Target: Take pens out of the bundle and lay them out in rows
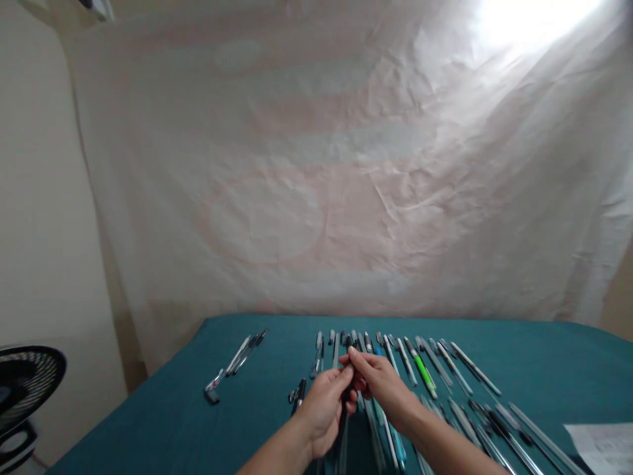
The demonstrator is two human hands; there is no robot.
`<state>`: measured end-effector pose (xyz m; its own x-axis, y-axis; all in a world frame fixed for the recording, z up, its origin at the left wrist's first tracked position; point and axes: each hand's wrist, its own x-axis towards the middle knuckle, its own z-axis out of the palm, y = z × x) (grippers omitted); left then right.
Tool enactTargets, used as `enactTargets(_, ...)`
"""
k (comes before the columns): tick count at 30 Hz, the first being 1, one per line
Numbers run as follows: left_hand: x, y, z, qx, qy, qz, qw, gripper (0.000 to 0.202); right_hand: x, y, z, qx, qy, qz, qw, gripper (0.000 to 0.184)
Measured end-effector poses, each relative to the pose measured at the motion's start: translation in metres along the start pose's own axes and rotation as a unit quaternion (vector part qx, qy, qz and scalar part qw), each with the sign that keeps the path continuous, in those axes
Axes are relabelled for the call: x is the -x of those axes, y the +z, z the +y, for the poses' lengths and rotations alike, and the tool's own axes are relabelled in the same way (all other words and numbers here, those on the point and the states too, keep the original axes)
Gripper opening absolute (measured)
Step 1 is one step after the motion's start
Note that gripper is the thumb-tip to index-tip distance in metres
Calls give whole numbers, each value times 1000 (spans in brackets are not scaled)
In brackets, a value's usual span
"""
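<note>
My left hand (321,410) and my right hand (384,386) meet above the middle of the table, fingers closed together. Between them is a dark, slim pen (349,382), mostly hidden by the fingers. Both hands seem to grip it, the right one pinching near its upper end. Under and around them lie rows of pens, partly covered by my hands and forearms. A bright green pen (422,371) lies just right of my right hand. Close to my left hand's outer side is a dark pen (299,394).
A teal cloth covers the table (163,422). Several pens (244,353) lie at the left, with a clear, dark-ended piece (212,388) nearby. More pens (514,432) fill the right front, beside a paper sheet (606,445). A black fan (30,389) stands left; a pale sheet (316,198) hangs behind.
</note>
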<state>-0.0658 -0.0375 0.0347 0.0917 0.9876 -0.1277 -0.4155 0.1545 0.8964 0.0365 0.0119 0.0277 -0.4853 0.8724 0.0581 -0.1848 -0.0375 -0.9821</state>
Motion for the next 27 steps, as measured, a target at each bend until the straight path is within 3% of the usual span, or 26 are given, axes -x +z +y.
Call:
enactTargets(5,-2,-2,-4,10,-36,19,999,28,0,1,6,24,-10,6,1000,50)
enactTargets(17,-8,-11,-14,-34,-39,45,998,36,-4,4,26,36,-11,44,998,48)
enactTargets(23,-5,-9,-13,-38,-29,57,997,36,-8,11,18,11,0,53,999,50)
enactTargets(27,-11,-22,5,0,17,69,997,30,-40,7,-2,23,13,66,998,51)
